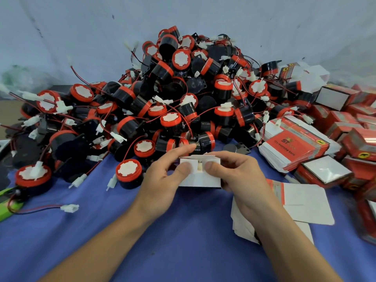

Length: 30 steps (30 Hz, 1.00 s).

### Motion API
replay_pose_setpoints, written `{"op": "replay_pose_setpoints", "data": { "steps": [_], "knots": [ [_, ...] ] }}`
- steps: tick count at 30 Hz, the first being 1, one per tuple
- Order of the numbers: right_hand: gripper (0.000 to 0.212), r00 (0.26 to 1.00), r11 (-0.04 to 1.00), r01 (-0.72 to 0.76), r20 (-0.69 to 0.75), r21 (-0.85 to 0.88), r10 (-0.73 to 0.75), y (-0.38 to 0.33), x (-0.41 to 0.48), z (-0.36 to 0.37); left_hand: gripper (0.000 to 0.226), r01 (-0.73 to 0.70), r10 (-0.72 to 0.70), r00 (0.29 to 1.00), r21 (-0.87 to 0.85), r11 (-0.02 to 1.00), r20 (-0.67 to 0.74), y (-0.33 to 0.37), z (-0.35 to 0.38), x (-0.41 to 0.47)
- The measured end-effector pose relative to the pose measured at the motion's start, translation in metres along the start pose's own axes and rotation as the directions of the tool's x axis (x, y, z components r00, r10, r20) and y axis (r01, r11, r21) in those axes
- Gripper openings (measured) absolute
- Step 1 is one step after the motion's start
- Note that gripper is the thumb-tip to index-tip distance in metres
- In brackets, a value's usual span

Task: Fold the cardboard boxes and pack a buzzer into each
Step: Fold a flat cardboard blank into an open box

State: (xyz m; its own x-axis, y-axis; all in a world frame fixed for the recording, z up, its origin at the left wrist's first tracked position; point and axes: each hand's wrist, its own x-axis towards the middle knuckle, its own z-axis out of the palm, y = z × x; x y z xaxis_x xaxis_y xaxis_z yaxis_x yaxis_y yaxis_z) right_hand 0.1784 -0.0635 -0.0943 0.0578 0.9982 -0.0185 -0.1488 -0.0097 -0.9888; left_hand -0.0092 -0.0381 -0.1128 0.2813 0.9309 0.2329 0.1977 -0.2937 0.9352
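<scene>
Now we hold the white box (200, 180) in the near middle, our left hand (162, 180) and right hand (240, 176) each gripping an end, thumbs pressing on the side flaps. A white connector (199, 167) shows between the thumbs, so the buzzer seems to be inside. We should tuck that plug below the flaps first, then fold both flaps flat and square, so no wire gets pinched. Under us lies a blue cloth (122, 231); the heap of buzzers (179, 94) rises far, flat boxes (295, 143) and packed boxes (356, 139) sit right, a pale sheet (81, 27) hangs behind
</scene>
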Motion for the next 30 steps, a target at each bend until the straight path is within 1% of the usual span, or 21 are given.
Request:
{"op": "replay_pose_setpoints", "data": {
  "steps": [3,5,7,8,10,11,12,14,15,16,17,18,19,20,22,23,24,27,30],
  "knots": [
    [0.014,1.0,1.0,-0.019,-0.004,-0.011,0.019,0.004,-0.001,0.005,0.039,0.001,0.001,0.999,0.054,0.999,-0.038,-0.006,0.003,0.0],
    [0.013,0.999,0.992,0.012,-0.04,-0.124,-0.017,0.007,0.001,0.006,0.044,-0.034,0.039,0.998,0.097,0.995,-0.054,-0.007,0.0,0.002],
    [0.013,0.997,0.974,0.043,-0.057,-0.223,-0.057,0.01,0.004,0.007,0.053,-0.094,0.107,0.991,0.145,0.985,-0.084,-0.006,-0.002,0.002],
    [0.013,0.995,0.968,0.054,-0.063,-0.246,-0.072,0.012,0.005,0.008,0.055,-0.134,0.156,0.982,0.19,0.973,-0.106,-0.004,-0.003,0.002],
    [0.016,0.992,0.959,0.067,-0.081,-0.275,-0.092,0.014,0.005,0.008,0.049,-0.204,0.24,0.963,0.244,0.948,-0.124,-0.007,-0.002,0.003],
    [0.02,0.992,0.956,0.061,-0.086,-0.286,-0.089,0.013,0.005,0.008,0.049,-0.213,0.246,0.96,0.223,0.951,-0.132,-0.009,-0.002,0.002],
    [0.024,0.995,0.958,0.045,-0.069,-0.283,-0.067,0.011,0.005,0.006,0.053,-0.195,0.222,0.965,0.177,0.965,-0.143,-0.009,-0.001,0.002],
    [0.03,0.999,0.974,-0.031,0.011,-0.224,0.034,0.008,0.004,0.003,0.06,-0.126,0.136,0.981,0.082,0.989,-0.138,-0.009,-0.003,0.004],
    [0.033,0.995,0.982,-0.08,0.053,-0.168,0.09,0.006,0.004,0.0,0.058,-0.097,0.101,0.987,0.04,0.994,-0.122,-0.008,-0.004,0.004],
    [0.036,0.988,0.986,-0.125,0.082,-0.107,0.134,0.005,0.004,-0.002,0.048,-0.08,0.079,0.992,-0.002,0.997,-0.102,-0.008,-0.005,0.005],
    [0.039,0.982,0.986,-0.154,0.098,-0.056,0.159,0.004,0.004,-0.003,0.035,-0.065,0.061,0.996,-0.05,0.997,-0.07,-0.006,-0.007,0.005],
    [0.04,0.98,0.986,-0.163,0.107,-0.042,0.167,0.004,0.004,-0.004,0.03,-0.051,0.048,0.998,-0.087,0.995,-0.036,-0.004,-0.009,0.005],
    [0.041,0.981,0.985,-0.147,0.114,-0.085,0.157,0.003,0.003,-0.004,0.034,-0.056,0.055,0.998,-0.108,0.993,-0.012,-0.003,-0.01,0.005],
    [0.041,0.983,0.979,-0.108,0.127,-0.173,0.131,0.002,0.002,-0.004,0.035,-0.067,0.069,0.998,-0.102,0.993,0.01,-0.002,-0.011,0.004],
    [0.044,0.985,0.936,-0.01,0.159,-0.351,0.071,0.0,0.0,-0.005,0.03,-0.088,0.089,0.995,-0.04,0.995,0.037,-0.002,-0.011,0.003],
    [0.046,0.986,0.914,0.022,0.161,-0.406,0.048,-0.001,0.001,-0.005,0.029,-0.087,0.087,0.995,-0.004,0.996,0.042,-0.003,-0.011,0.002],
    [0.045,0.988,0.898,0.038,0.149,-0.437,0.03,-0.001,0.001,-0.006,0.031,-0.09,0.089,0.995,0.04,0.995,0.038,-0.004,-0.012,0.002],
    [0.036,0.996,0.856,0.066,0.08,-0.513,-0.029,0.001,0.002,-0.006,0.042,-0.148,0.153,0.988,0.204,0.968,-0.013,-0.01,-0.01,0.0],
    [0.03,0.992,0.809,0.123,0.04,-0.575,-0.123,0.004,0.003,-0.003,0.045,-0.157,0.18,0.98,0.224,0.962,-0.087,-0.012,-0.008,0.0]
  ]
}}
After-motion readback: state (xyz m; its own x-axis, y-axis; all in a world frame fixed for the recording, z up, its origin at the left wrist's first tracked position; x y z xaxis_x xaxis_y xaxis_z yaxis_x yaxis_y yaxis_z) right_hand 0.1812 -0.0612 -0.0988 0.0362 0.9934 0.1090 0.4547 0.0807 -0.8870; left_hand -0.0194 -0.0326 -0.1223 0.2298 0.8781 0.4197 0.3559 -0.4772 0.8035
